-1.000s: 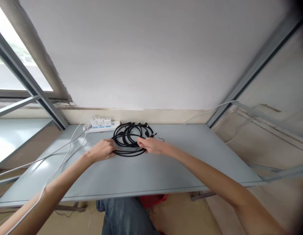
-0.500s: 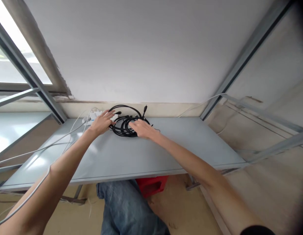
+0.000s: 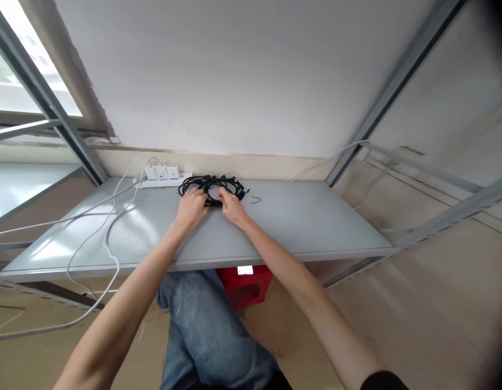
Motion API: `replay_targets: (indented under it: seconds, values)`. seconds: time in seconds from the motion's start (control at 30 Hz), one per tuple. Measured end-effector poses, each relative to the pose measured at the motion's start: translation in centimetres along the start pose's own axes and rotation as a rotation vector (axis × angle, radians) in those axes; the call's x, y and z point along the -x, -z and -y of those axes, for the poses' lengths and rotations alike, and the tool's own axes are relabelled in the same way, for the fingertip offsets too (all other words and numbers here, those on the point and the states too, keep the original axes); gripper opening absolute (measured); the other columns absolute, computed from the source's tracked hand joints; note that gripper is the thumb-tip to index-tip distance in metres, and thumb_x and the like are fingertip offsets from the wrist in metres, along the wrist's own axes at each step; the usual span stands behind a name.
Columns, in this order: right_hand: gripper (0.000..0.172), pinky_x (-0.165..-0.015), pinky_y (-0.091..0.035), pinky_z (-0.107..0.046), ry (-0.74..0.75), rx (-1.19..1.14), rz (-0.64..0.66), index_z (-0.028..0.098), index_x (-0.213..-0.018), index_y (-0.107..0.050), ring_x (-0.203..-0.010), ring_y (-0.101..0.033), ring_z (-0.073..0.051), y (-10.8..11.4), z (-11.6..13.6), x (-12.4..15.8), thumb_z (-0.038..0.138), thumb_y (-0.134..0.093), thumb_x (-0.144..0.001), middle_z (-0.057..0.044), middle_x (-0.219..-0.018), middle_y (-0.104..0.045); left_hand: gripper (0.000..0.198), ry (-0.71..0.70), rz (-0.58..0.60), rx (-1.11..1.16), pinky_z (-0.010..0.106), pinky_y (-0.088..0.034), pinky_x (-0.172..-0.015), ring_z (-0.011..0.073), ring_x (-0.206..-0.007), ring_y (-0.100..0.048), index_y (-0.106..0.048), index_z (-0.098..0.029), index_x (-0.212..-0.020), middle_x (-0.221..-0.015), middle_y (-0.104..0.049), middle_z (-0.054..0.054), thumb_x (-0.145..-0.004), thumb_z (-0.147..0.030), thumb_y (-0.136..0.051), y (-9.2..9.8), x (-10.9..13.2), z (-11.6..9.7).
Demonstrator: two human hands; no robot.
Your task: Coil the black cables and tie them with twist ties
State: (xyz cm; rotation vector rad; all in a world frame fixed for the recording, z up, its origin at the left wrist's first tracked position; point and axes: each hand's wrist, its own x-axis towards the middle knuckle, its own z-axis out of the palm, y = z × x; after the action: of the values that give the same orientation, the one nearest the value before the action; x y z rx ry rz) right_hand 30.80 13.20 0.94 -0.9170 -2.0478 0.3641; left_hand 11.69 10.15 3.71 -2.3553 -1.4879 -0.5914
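A coil of black cables [image 3: 229,180] with several connectors lies near the back of the grey shelf top [image 3: 275,227]. At its front left side, my left hand [image 3: 193,206] is closed over the loops, its fingertips partly hidden among them. My right hand [image 3: 232,207] grips the front right of the coil, thumb and fingers curled together around the cable. Just right of the coil, a short thin black tie [image 3: 256,200] rests loose on the surface.
Behind my left hand stands a white power strip [image 3: 165,183] with several plugged-in white adapters. White cords [image 3: 108,238] trail over the left side and front edge. Metal uprights [image 3: 366,119] frame both ends. Beneath is a red stool [image 3: 245,287] bearing a white-screened phone [image 3: 245,270].
My left hand has moved right, from the coil's left edge to its front. The raised loop and upright connector have dropped into the bundle. The view has shifted, showing the phone and loose tie.
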Motion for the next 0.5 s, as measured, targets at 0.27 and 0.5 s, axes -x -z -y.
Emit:
replay_targets:
  seconds: [0.27,0.5]
  values:
    - [0.015,-0.082,-0.049,-0.03,-0.088,-0.061,-0.292,0.025,-0.09,-0.048,-0.08,-0.062,-0.019,1.0,-0.1,0.4,0.026,-0.04,-0.103,-0.002,-0.082,-0.063,0.049,0.021,0.041,-0.016,0.049,-0.048,-0.096,0.0356,-0.101,-0.069,-0.081,-0.011,-0.101,-0.094,-0.075,0.022,-0.103,-0.036,-0.038,-1.7,0.4,-1.9]
    - [0.017,-0.095,-0.048,-0.035,-0.045,0.114,-0.284,0.021,-0.092,-0.059,-0.097,-0.061,-0.023,1.1,0.9,1.4,0.022,-0.044,-0.101,-0.008,-0.098,-0.066,0.066,0.096,0.072,-0.069,0.051,-0.05,-0.097,0.0387,-0.107,-0.068,-0.081,-0.007,-0.099,-0.1,-0.074,0.026,-0.105,-0.044,-0.026,-0.8,1.7,-2.2]
